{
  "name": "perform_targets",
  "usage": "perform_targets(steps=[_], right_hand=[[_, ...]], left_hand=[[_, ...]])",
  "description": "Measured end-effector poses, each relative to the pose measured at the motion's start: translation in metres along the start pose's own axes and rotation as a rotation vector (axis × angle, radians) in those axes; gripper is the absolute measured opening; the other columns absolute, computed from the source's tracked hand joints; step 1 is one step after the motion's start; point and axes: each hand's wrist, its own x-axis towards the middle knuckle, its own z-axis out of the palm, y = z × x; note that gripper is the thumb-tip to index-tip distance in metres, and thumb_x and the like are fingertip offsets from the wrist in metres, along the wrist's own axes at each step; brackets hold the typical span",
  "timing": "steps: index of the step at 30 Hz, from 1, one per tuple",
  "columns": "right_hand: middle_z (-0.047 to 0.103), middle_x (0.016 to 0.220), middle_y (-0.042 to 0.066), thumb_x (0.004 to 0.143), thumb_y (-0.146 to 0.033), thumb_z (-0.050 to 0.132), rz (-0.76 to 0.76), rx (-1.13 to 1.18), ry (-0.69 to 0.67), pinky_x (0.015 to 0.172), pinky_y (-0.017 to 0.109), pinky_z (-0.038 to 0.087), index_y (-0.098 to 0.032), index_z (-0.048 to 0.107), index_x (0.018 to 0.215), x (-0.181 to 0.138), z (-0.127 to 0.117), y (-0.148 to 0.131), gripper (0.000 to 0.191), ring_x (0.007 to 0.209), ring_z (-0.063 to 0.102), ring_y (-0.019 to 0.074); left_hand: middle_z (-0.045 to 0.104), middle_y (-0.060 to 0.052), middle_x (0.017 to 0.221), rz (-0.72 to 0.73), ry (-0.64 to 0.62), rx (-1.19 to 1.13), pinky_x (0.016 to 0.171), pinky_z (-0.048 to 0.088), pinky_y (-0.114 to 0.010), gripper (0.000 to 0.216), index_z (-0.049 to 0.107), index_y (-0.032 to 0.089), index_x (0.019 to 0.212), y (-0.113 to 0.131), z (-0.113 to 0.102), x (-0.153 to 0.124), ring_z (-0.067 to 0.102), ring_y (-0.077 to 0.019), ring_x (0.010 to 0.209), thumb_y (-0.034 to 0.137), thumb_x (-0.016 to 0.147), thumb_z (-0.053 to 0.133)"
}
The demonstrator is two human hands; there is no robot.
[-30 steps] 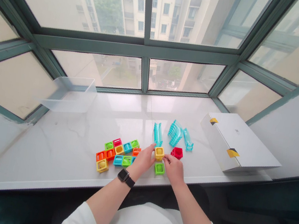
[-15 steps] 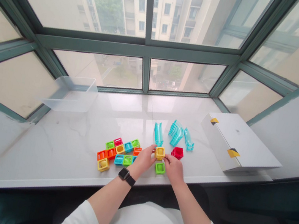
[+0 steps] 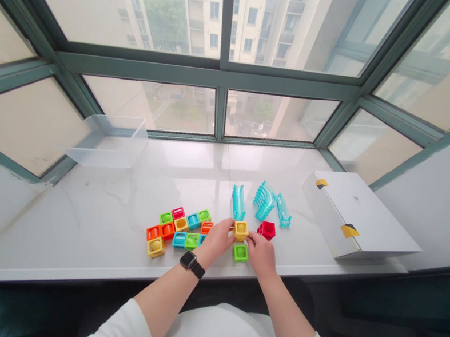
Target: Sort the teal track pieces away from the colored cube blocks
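My left hand (image 3: pixel 217 242) and my right hand (image 3: pixel 261 254) pinch a yellow hollow cube block (image 3: pixel 241 230) from either side, on the white marble windowsill (image 3: pixel 82 213). Just below it sits a green cube block (image 3: pixel 240 253), and a red one (image 3: pixel 267 230) lies close to my right hand. Left of my left hand, a tight cluster of multicoloured cube blocks (image 3: pixel 179 230) rests on the sill. Several teal transparent chute pieces (image 3: pixel 264 200) lie behind my hands. A black watch (image 3: pixel 189 263) is on my left wrist.
A clear plastic bin (image 3: pixel 107 142) stands at the back left of the sill, against the window. A white cardboard box (image 3: pixel 355 218) with yellow tape lies at the right. The sill's front edge runs just below my wrists.
The view has shifted slightly. My hands and the yellow block stay in nearly the same place, and the other blocks have not moved.
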Motion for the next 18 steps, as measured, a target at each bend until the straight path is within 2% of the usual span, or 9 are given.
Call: perform_targets(steps=[7,11,14,18], right_hand=[[0.081,0.100,0.005,0.097,-0.025,0.054,0.015,-0.032,-0.004,0.079,0.031,0.053,-0.025,0.077,0.104,-0.001,-0.001,0.000,0.025,0.090,0.075,0.0239],[0.081,0.098,0.005,0.097,-0.025,0.054,0.018,-0.059,-0.012,0.077,0.030,0.052,-0.025,0.077,0.103,-0.001,-0.003,-0.002,0.024,0.089,0.074,0.0239],[0.080,0.098,0.005,0.097,-0.026,0.053,0.015,-0.068,-0.011,0.076,0.030,0.051,-0.025,0.076,0.103,-0.001,-0.004,-0.002,0.024,0.088,0.074,0.0234],[0.080,0.099,0.006,0.096,-0.030,0.052,0.031,-0.055,-0.022,0.075,0.033,0.053,-0.025,0.075,0.103,-0.002,-0.006,-0.002,0.025,0.089,0.075,0.0250]], left_hand=[[0.075,-0.012,0.121,0.006,-0.009,0.026,0.102,0.056,-0.042,0.037,0.066,0.021,0.118,0.001,0.001,0.000,0.073,-0.0262,0.114,0.013,0.084,0.078],[0.072,-0.013,0.131,0.026,-0.023,0.065,0.100,0.058,-0.042,0.053,0.060,0.022,0.133,0.002,-0.004,-0.003,0.073,-0.0256,0.113,0.008,0.084,0.075],[0.071,-0.011,0.132,0.055,0.010,0.119,0.097,0.059,-0.042,0.059,0.054,0.023,0.141,0.001,-0.017,-0.014,0.074,-0.0245,0.108,0.009,0.086,0.073],[0.075,-0.008,0.123,0.100,0.179,0.214,0.103,0.055,-0.046,0.038,0.061,0.024,0.133,-0.016,-0.049,-0.037,0.071,-0.0266,0.115,0.021,0.095,0.065]])
